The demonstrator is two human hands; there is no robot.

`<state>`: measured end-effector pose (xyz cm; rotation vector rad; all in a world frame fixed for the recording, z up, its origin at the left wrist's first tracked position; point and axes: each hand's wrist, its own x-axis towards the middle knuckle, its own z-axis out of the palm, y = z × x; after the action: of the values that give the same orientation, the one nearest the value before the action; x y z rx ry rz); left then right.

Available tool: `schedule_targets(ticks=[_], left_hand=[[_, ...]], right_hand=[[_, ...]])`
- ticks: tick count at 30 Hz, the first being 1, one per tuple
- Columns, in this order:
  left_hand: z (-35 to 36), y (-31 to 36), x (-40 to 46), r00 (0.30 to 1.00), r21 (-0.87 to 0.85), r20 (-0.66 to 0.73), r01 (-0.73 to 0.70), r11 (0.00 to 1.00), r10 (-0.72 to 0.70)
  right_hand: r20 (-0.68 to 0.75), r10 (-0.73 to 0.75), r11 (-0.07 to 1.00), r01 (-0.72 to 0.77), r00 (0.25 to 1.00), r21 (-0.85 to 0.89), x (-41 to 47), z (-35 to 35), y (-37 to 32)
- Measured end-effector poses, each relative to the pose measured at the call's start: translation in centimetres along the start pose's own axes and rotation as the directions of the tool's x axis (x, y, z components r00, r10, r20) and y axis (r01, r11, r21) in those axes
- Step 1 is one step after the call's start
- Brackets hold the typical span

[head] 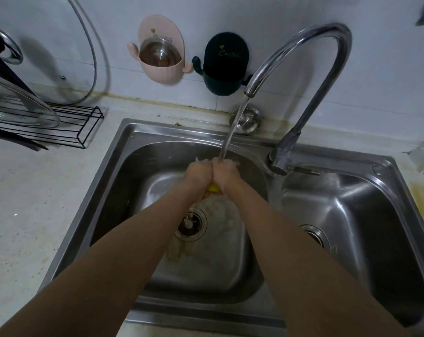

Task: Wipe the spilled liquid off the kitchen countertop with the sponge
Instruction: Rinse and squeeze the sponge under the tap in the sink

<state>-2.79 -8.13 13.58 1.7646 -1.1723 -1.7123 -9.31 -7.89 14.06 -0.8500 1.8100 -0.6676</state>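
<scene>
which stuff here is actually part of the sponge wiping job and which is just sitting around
In use: yellow sponge, gripped by left hand and right hand; faucet, running; left sink basin; countertop.

Lying about: glass pot lid, black wire rack, pink wall holder, dark green wall holder, right sink basin.

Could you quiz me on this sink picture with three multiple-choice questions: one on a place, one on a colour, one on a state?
1. Where are the hands?
A. over the left basin
B. over the right basin
C. on the counter

2. What colour is the sponge showing between the hands?
A. pink
B. yellow
C. blue

3. What is the faucet doing?
A. off
B. dripping
C. running

Answers:
1 A: the left hand and right hand meet above the left basin.
2 B: a yellow bit of sponge peeks out below them.
3 C: a steady stream falls from the faucet onto the hands.
</scene>
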Motion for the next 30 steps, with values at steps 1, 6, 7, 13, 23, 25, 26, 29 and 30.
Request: schedule_targets(ticks=[1,6,7,13,23,25,26,29,30], left_hand=[[0.1,0.2,0.3,1.000,0.020,-0.017,-0.011,1.000,0.012],[0.7,0.1,0.7,1.000,0.002,0.014,-0.006,1.000,0.006],[0.9,0.2,0.4,1.000,-0.049,0.013,0.019,0.999,-0.018],[2.0,1.6,-0.9,0.981,-0.359,0.077,0.194,0.913,-0.178],[5.2,1.6,-1.1,0.989,-0.463,-0.063,0.089,0.882,-0.132],[5.4,1.7,-1.3,0.984,-0.463,-0.112,0.069,0.884,-0.136],[5.3,1.7,-1.4,0.983,-0.455,-0.131,0.055,0.889,-0.127],[5.1,1.7,-1.7,0.978,-0.399,-0.186,0.016,0.917,-0.098],[5.0,1.6,-1.8,0.975,-0.363,-0.207,0.003,0.932,-0.084]], right_hand=[[-0.007,0.000,1.000,0.000,1.000,-0.026,0.1,-0.1,0.0],[-0.010,0.101,0.995,-0.101,0.995,0.018,-0.6,-1.0,0.3],[-0.006,0.095,0.995,-0.095,0.995,0.033,-0.4,-1.3,0.7],[-0.443,0.188,0.908,0.017,0.877,0.419,-0.2,-6.1,3.7],[-0.536,0.159,0.984,-0.179,0.829,0.014,1.3,-14.2,5.6],[-0.520,0.101,0.984,-0.161,0.848,-0.070,1.7,-14.8,5.7],[-0.506,0.084,0.985,-0.147,0.859,-0.087,1.9,-15.1,5.5],[-0.503,0.063,0.991,-0.114,0.862,-0.071,3.1,-16.0,5.4],[-0.512,0.060,0.992,-0.107,0.857,-0.062,3.1,-16.2,5.3]])
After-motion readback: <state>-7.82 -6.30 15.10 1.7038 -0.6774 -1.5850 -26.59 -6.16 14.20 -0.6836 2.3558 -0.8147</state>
